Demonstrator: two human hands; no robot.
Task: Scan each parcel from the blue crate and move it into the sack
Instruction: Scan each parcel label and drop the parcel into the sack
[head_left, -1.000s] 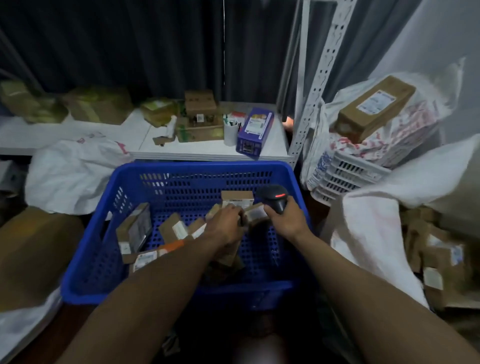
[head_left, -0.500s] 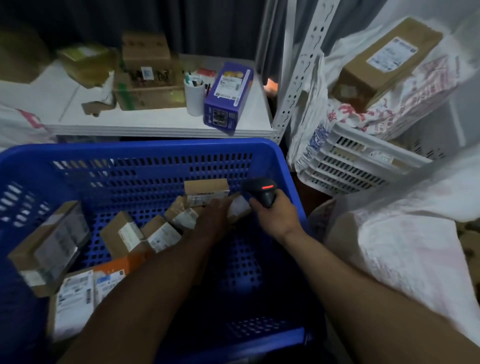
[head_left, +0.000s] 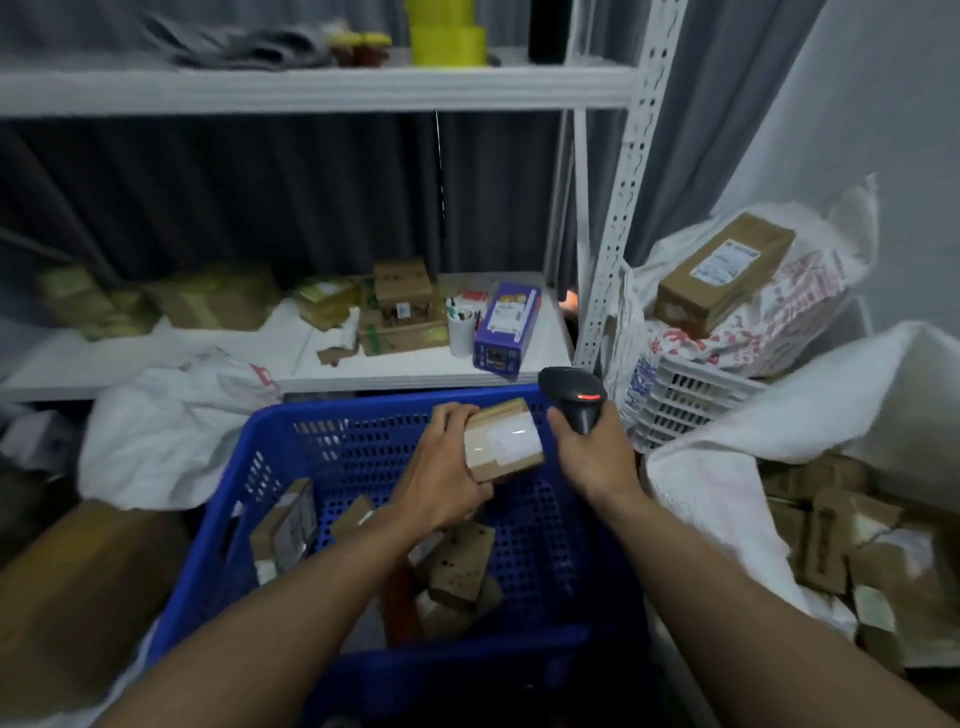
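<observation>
Currently held: small brown parcel (head_left: 506, 441), white label up, above the blue crate (head_left: 358, 410).
Left hand (head_left: 441, 480): fingers curled round the parcel's left end.
Right hand (head_left: 592, 460): gripping the black scanner (head_left: 574, 397), just right of the parcel.
Sack (head_left: 717, 499): white, right of the crate.
Crate contents: more parcels (head_left: 462, 566).
</observation>
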